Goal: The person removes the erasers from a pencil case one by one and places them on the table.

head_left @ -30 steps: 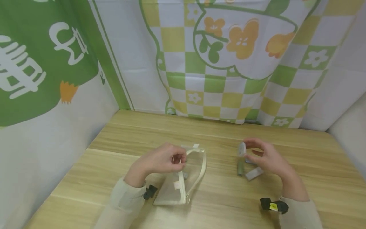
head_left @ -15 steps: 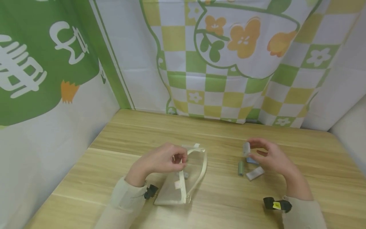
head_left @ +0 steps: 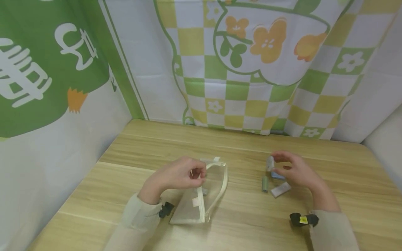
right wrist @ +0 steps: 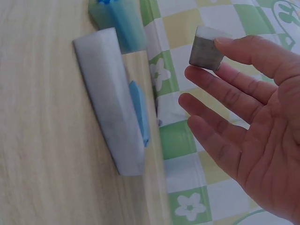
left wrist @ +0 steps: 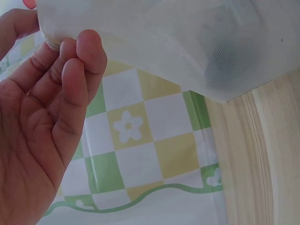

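Observation:
A pale mesh zip pouch (head_left: 201, 198) lies on the wooden table (head_left: 238, 223) with its mouth held open. My left hand (head_left: 197, 174) pinches the pouch's rim; in the left wrist view the fingers (left wrist: 70, 51) pinch the mesh pouch (left wrist: 187, 33), and a grey item (left wrist: 225, 61) shows through the mesh. My right hand (head_left: 276, 163) holds a small grey block (head_left: 270, 162) at its fingertips, above the table. The right wrist view shows that small grey block (right wrist: 206, 47) at the tip of a finger (right wrist: 234, 47).
Below my right hand lie a green stick (head_left: 265, 184), a grey wrapped block (head_left: 280, 190) and a blue piece (head_left: 276, 175). A checked flower cloth (head_left: 245, 69) hangs behind the table, with a green-and-white cloth (head_left: 47, 87) on the left.
My right hand has shifted slightly right with the small grey block in it. The left hand and pouch have stayed put.

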A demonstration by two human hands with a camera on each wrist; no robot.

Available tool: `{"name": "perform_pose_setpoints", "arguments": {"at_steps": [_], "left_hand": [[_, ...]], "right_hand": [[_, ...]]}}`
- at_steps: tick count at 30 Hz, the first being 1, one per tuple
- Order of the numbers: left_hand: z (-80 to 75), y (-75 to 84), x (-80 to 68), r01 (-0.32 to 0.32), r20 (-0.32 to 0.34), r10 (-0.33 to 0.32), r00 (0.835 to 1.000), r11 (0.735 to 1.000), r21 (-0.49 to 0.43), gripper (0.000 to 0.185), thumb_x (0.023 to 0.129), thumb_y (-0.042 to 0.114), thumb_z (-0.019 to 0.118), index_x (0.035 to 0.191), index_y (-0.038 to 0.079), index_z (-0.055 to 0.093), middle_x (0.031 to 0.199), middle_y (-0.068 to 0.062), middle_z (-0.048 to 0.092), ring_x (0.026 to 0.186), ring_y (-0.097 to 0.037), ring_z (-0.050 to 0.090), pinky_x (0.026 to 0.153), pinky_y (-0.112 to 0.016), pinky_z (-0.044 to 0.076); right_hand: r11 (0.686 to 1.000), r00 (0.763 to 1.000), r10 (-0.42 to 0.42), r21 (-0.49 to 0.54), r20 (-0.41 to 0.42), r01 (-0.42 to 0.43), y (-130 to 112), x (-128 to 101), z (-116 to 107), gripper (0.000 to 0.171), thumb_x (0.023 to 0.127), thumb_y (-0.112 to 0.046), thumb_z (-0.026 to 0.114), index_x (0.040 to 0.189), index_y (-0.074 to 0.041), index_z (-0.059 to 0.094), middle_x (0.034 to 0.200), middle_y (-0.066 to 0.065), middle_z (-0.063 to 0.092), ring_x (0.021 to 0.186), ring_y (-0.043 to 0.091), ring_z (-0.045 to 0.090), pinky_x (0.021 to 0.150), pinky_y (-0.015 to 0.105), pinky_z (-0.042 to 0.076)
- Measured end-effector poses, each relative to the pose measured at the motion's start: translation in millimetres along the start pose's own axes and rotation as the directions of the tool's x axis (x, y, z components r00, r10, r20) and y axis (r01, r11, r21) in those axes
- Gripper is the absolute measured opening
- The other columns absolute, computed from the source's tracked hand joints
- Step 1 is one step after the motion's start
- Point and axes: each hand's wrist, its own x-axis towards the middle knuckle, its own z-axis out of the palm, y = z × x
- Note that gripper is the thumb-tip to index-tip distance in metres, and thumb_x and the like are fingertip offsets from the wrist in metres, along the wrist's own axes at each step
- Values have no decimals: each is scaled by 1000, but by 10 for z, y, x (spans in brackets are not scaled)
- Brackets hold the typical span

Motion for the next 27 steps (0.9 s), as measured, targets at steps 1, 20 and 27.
{"name": "perform_pose_setpoints", "arguments": {"at_steps": [1,20,27], "left_hand": [[-1,-1,2,0,0,0,1000,1000,2,9,86,11,64,79,17,61,69,9,52,63,-2,47,57,-17,39],[-6,6,1,5,3,-5,1000,1000,11,9,85,12,64,79,18,61,69,10,52,63,-2,47,57,-17,40],[-1,3,2,-6,-1,6,1000,1000,7,9,85,11,64,79,17,61,70,9,53,64,-2,47,57,-17,41]], "right_hand": [[1000,1000,0,0,6,0,9,10,-1,48,93,-11,67,134,6,51,131,27,57,124,47,53,100,60,47],[999,994,-52,11,100,51,61,218,115,45,89,-4,67,130,7,53,128,28,58,122,49,52,100,61,46],[999,987,-33,-9,155,35,51,266,138,47,89,-5,67,132,6,51,131,28,57,124,50,52,98,61,47]]}}
